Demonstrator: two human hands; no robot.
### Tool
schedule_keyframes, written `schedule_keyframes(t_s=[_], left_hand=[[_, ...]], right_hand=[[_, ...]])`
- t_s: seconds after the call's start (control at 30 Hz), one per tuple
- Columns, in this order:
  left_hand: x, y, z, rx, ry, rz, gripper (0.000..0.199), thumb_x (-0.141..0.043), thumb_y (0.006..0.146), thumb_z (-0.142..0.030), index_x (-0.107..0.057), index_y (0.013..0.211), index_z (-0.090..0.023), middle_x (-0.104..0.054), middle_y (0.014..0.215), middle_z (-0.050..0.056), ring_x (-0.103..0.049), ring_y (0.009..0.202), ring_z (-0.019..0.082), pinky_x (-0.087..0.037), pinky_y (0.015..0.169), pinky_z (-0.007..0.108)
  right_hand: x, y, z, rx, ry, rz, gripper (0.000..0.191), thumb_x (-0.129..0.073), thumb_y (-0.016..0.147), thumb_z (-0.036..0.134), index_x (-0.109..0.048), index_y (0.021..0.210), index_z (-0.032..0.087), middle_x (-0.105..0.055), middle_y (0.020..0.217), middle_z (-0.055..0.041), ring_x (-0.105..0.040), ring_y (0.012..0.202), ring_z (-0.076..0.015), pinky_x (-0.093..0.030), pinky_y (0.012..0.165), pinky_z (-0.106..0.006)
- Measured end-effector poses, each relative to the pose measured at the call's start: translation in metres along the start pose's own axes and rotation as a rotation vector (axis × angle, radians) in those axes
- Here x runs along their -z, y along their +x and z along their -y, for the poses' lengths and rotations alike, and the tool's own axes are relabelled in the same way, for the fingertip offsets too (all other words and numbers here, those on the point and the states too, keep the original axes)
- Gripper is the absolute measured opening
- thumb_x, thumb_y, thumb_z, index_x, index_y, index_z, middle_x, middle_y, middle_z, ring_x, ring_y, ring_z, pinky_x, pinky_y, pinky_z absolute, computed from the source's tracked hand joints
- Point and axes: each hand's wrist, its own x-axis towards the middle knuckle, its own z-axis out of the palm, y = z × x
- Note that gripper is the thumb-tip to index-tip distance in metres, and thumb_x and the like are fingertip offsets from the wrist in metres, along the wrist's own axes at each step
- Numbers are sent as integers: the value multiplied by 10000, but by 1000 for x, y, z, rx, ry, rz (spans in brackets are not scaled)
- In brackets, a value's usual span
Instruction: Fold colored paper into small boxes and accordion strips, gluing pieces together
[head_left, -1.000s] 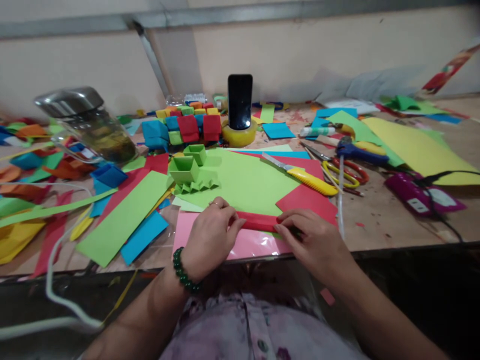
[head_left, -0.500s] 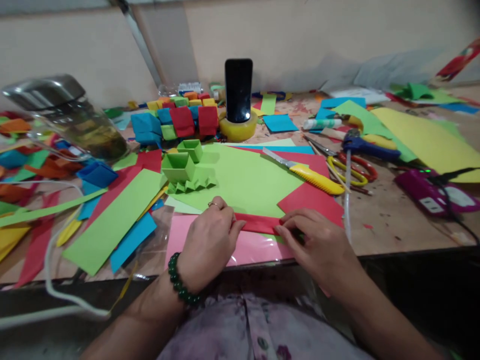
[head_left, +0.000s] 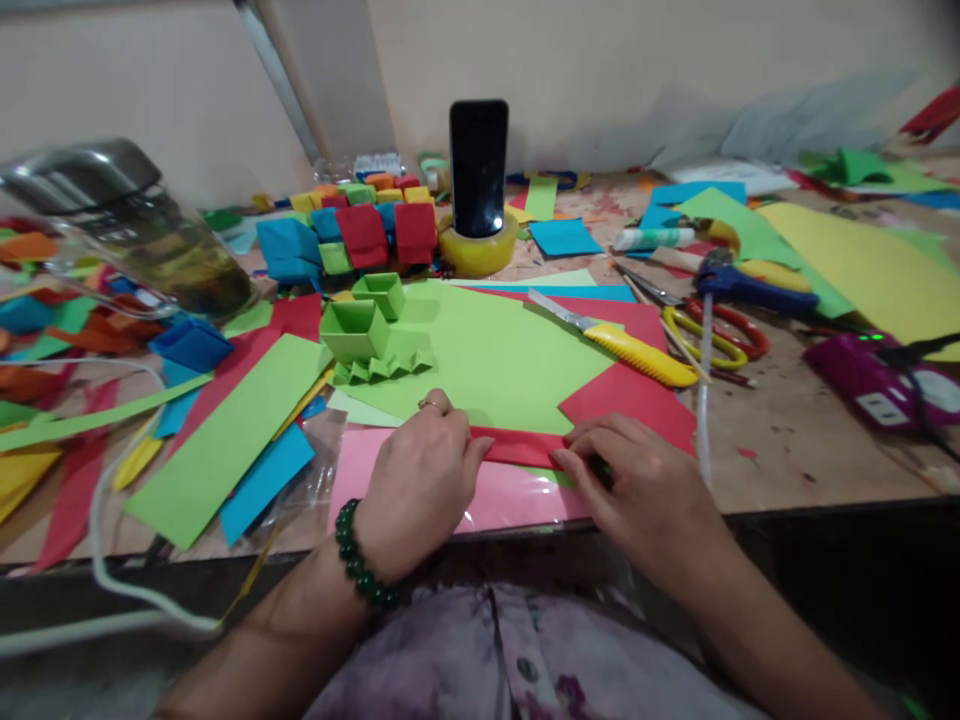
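Evenly, two hands held a folded red paper strip point(head_left: 523, 449) level near the table's front edge, above a pink sheet point(head_left: 514, 495). The left hand point(head_left: 420, 478), with a green beaded bracelet point(head_left: 360, 560) at its wrist, pinched one end between thumb and fingers; the right hand point(head_left: 646, 482) had the other end nipped between thumb and forefinger. Just beyond the strip lay a large lime-green sheet point(head_left: 487, 350), bearing two small open green paper boxes point(head_left: 352, 333) and a zigzag-folded green strip point(head_left: 384, 367) at its left side. Toward its right, a yellow-handled utility knife point(head_left: 637, 353) rested with its blade bare, partly over red paper point(head_left: 634, 400). Farther back, a smartphone point(head_left: 478, 165) stood upright in a yellow tape roll point(head_left: 480, 252), beside folded paper blocks point(head_left: 364, 237).
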Motion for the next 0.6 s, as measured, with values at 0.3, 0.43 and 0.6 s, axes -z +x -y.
schedule_keyframes(t_s=[0.3,0.43,0.6], left_hand=[[-1,-1,1,-17,7,-17,315,-384,956,-321,-578,789,-139,-510,819,65,-555,771,196,-485,710,327],[-2,-1,1,7,25,3,310,-386,954,-330,-583,808,-141,-513,861,69,-556,755,186,-479,677,314],[-2,0,-1,37,40,33,309,-396,949,-344,-586,805,-148,-518,883,68,-558,754,185,-474,667,310]], right_hand=[[1,2,-1,-20,-7,39,199,-525,897,289,-598,741,190,-626,793,-60,-591,752,-198,-462,677,-317],[1,3,-2,-26,4,42,200,-529,895,289,-595,736,186,-617,790,-61,-586,748,-196,-462,673,-314],[1,2,-2,-10,-2,49,193,-523,895,273,-582,734,185,-608,790,-61,-584,753,-196,-464,664,-311]])
